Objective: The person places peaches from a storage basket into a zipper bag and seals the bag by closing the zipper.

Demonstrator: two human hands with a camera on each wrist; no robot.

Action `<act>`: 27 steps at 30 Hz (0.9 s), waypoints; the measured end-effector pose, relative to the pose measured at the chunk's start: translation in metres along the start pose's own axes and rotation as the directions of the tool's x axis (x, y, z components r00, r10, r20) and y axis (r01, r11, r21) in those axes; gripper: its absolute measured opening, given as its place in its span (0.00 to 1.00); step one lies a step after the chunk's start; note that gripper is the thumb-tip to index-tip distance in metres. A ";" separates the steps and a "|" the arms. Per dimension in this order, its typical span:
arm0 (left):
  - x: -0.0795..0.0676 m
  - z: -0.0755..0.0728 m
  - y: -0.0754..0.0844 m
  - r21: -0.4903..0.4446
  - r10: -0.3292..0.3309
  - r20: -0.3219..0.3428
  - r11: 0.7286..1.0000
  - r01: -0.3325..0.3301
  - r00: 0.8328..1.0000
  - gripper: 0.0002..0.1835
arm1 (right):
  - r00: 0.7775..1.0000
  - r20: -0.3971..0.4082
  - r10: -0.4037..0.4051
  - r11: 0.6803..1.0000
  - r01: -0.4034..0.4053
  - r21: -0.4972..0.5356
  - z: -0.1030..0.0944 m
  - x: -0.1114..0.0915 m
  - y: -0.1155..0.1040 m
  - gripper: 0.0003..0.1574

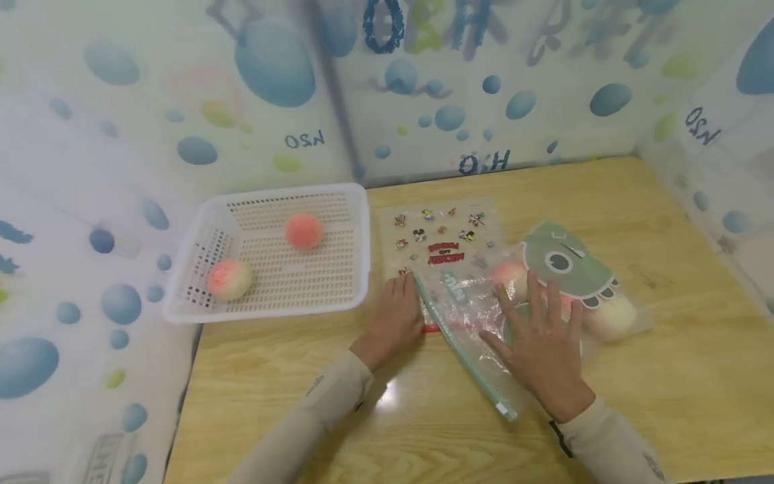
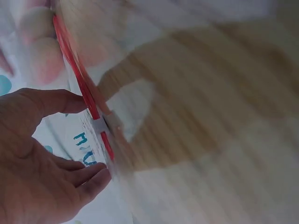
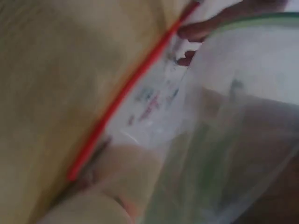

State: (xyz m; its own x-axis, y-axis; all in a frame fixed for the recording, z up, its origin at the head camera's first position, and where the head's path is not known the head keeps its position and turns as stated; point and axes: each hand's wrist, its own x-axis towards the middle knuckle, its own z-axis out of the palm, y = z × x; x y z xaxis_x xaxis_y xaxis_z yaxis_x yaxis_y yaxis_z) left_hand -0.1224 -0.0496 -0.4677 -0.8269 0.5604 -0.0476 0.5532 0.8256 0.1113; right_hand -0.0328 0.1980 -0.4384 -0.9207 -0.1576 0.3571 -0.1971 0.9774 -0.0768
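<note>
My right hand point(image 1: 547, 336), right of centre in the frame, lies flat with its fingers spread on a clear zip bag point(image 1: 468, 321) printed with a green dinosaur head. Pink-and-cream peaches point(image 1: 611, 314) show inside that bag, and its green zip strip point(image 1: 462, 349) slants toward the bottom of the frame, with a white slider point(image 1: 502, 407) near the low end. Teal letters by the strip are too crumpled for me to read.

My left hand point(image 1: 396, 312), at the centre, is at the strip's upper end, fingers bent; I cannot tell whether it pinches the plastic or only rests against it. Partly under the dinosaur bag lies another clear bag point(image 1: 444, 215), with cartoon figures and upside-down red lettering, "MICKEY AND FRIENDS"; its edge is a red strip point(image 2: 86, 88).

At left of centre, a white basket point(image 1: 365, 249) holds a pinker peach point(image 1: 304, 231) and a paler one point(image 1: 230, 279). All sit on the wood-grain counter point(image 1: 272, 403). Behind, the wall point(image 1: 199, 67) carries blue spots and "H2O".
</note>
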 end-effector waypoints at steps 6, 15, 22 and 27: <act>-0.001 -0.002 -0.002 -0.129 -0.014 0.026 0.992 0.017 1.000 0.37 | 1.000 -0.025 0.016 1.000 -0.016 0.010 0.022 -0.007 0.005 0.51; -0.004 0.000 -0.007 -0.099 0.005 0.014 0.995 -0.004 1.000 0.39 | 0.994 0.110 0.013 0.997 -0.021 0.069 0.033 -0.015 0.032 0.47; -0.002 0.000 -0.009 -0.080 0.019 0.033 0.997 -0.016 0.999 0.39 | 0.989 -0.101 -0.111 0.991 0.118 0.064 0.039 -0.009 0.064 0.51; 0.000 0.001 -0.011 -0.053 0.013 0.066 0.999 -0.009 0.998 0.41 | 0.981 -0.115 -0.154 0.985 0.162 0.065 0.035 -0.006 0.083 0.49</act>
State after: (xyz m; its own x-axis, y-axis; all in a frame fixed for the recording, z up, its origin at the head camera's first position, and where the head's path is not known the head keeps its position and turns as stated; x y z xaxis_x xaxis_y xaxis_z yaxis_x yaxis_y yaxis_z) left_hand -0.1285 -0.0590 -0.4697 -0.8113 0.5738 -0.1117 0.5545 0.8159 0.1637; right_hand -0.0558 0.2749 -0.4794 -0.8344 -0.2885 0.4697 -0.3648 0.9278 -0.0781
